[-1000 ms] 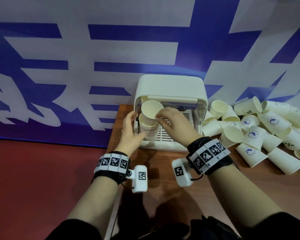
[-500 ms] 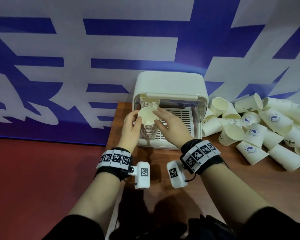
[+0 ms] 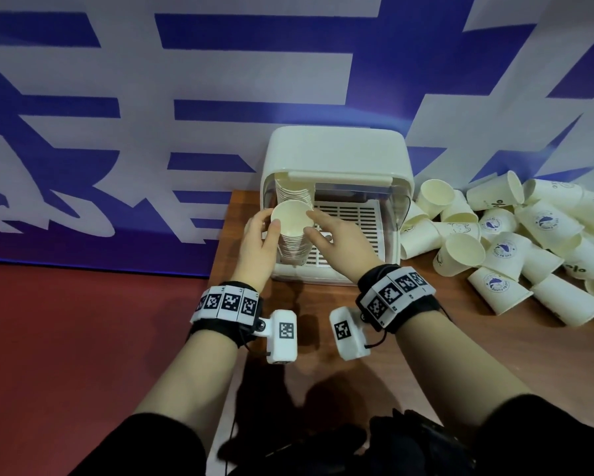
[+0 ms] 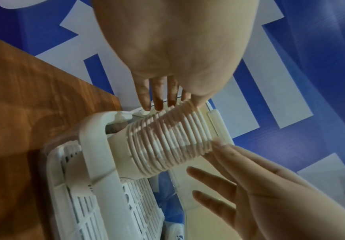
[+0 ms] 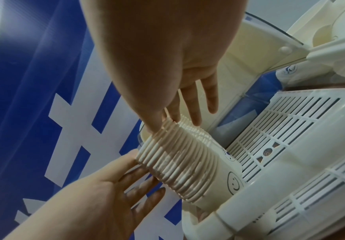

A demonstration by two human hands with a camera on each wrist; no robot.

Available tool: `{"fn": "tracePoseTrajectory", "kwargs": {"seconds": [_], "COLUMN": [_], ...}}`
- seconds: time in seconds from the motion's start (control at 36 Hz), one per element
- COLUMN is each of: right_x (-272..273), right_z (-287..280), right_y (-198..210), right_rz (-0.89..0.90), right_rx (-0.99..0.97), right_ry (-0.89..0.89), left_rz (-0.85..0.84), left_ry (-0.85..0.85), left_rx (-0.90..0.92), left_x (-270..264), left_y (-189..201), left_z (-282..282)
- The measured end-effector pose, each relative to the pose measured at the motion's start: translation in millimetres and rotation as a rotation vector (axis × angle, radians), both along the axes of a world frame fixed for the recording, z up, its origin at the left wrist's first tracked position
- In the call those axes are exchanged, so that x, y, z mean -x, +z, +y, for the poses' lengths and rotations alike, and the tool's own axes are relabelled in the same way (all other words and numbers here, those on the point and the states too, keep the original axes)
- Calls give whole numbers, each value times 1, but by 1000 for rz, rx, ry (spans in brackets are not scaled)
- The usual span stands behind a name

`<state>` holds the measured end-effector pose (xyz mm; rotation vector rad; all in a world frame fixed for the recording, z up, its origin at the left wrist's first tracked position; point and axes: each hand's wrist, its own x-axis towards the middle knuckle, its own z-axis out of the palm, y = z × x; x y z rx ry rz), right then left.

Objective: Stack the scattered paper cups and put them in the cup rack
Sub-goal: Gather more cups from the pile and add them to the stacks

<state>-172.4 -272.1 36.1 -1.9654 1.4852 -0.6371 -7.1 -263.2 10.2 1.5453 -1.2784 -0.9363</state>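
Observation:
A tall stack of nested white paper cups (image 3: 293, 235) stands upright in the front left corner of the white cup rack (image 3: 336, 156). A second stack (image 3: 294, 195) stands right behind it. My left hand (image 3: 259, 235) is on the stack's left side and my right hand (image 3: 328, 235) on its right. In the left wrist view the left hand (image 4: 157, 95) has straight fingers at the stack (image 4: 167, 139) rim. The right hand (image 5: 187, 105) also has straight fingers, with the thumb touching the stack (image 5: 179, 162) rim. Neither hand grips a cup.
Several loose paper cups (image 3: 515, 242) lie heaped on the wooden table (image 3: 426, 338) to the right of the rack. The table's left edge runs just left of the rack, with red floor (image 3: 82, 355) beyond. A blue and white banner (image 3: 185, 97) hangs close behind.
One second ago my right hand held a tilted cup over the stack while the left held the stack. That cup now sits nested on top, and both hands have straightened their fingers.

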Motion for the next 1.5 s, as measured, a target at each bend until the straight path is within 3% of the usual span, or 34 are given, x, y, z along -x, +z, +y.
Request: {"fn": "tracePoseTrajectory", "kwargs": {"seconds": [0.17,0.31,0.39,0.58,0.69,1.06,1.33,1.5], "right_x": [6,25,44,99,133,267,351,392], "right_z": [5,23,36,63,76,106,119,124], "right_y": [5,14,13,9,10,4,-11,-30], "right_rz": [-19,-79,-73,-86,-141,-189,-177,-189], "right_rx": [12,-4,-14,-52,-73,-115,-180,-236], "right_ry": [35,3,1,-102,-220,-547,-748,-833], "left_rz": [-46,-278,-372,-300,-341,-371,-451,-663], "left_ry": [117,132,69,-30,-105,-432,-660,-772], "left_rx": [-16,111,206,212,239,35,-21,13], "left_x": [5,19,32,77,103,225,310,343], "left_y": [11,28,38,50,45,27,5,-21], "left_z": [5,18,26,39,43,55,50,48]}}
